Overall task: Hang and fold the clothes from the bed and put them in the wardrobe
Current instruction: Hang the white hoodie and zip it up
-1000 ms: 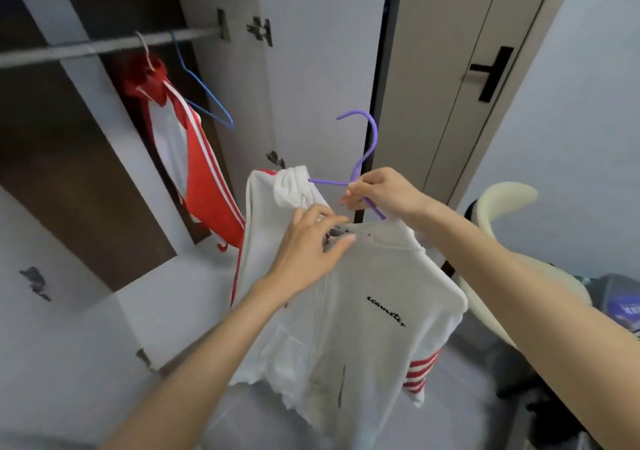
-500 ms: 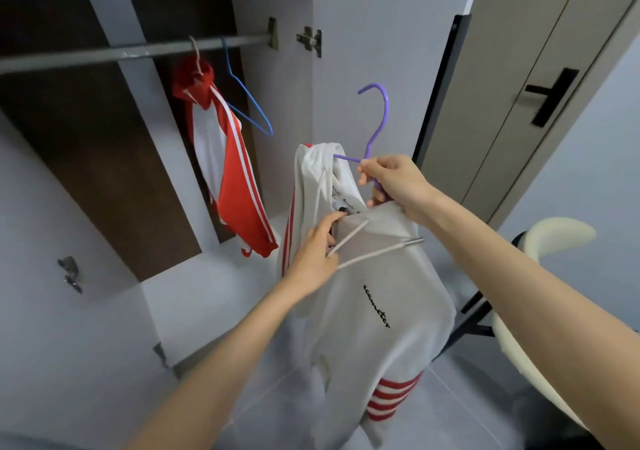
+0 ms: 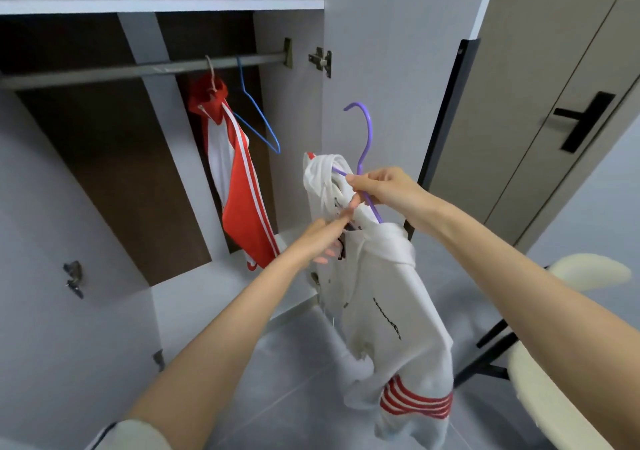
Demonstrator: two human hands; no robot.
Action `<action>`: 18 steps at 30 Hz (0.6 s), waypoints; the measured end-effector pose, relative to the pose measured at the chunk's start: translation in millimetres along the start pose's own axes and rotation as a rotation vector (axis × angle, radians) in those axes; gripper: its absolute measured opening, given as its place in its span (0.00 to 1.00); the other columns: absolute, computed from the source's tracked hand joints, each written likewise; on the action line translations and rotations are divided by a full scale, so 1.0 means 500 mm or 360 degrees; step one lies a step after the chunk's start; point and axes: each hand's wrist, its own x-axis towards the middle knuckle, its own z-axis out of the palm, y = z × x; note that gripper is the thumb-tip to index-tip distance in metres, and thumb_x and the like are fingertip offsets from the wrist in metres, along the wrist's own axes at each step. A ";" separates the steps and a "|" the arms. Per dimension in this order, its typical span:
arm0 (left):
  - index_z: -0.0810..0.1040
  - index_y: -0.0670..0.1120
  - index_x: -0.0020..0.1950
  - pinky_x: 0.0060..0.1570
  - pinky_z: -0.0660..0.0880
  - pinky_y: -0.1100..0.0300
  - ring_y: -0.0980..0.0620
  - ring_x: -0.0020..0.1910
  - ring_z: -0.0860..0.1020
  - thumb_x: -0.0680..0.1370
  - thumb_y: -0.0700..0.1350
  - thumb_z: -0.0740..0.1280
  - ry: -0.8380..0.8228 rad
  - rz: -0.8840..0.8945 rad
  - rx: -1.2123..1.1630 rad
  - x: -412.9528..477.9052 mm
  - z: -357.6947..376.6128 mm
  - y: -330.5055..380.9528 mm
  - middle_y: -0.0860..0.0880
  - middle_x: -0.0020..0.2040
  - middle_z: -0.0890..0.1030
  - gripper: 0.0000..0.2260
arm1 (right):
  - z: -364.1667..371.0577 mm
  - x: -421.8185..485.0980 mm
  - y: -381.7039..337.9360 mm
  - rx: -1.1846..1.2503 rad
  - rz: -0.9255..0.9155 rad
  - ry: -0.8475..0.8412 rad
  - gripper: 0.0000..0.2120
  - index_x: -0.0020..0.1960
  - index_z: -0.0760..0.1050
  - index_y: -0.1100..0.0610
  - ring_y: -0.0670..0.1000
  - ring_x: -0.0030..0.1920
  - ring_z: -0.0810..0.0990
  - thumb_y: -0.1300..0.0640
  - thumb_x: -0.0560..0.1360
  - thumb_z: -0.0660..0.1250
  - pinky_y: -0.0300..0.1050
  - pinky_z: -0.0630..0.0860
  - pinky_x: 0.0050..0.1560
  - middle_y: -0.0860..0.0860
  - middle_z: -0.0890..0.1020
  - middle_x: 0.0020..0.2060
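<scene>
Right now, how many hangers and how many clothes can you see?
Hangers: 3 (purple plastic hanger, blue wire hanger, pale hanger under the jacket)
Clothes: 2 (white hooded sweatshirt, red and white jacket)
Total: 5

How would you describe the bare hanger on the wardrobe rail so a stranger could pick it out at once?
Look into the open wardrobe and find the grey rail across its top. Near the rail's right end hang two hangers. The blue hanger is the right-hand one: thin, carrying nothing, while its neighbour bears a red and white jacket.
</scene>
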 end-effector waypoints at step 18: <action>0.65 0.48 0.41 0.33 0.73 0.63 0.54 0.33 0.81 0.80 0.51 0.62 0.0021 -0.0031 0.0176 0.027 0.043 -0.062 0.51 0.34 0.76 0.12 | -0.058 0.005 0.055 0.0145 0.0085 0.0170 0.17 0.34 0.72 0.58 0.45 0.22 0.72 0.54 0.80 0.64 0.30 0.72 0.30 0.48 0.76 0.23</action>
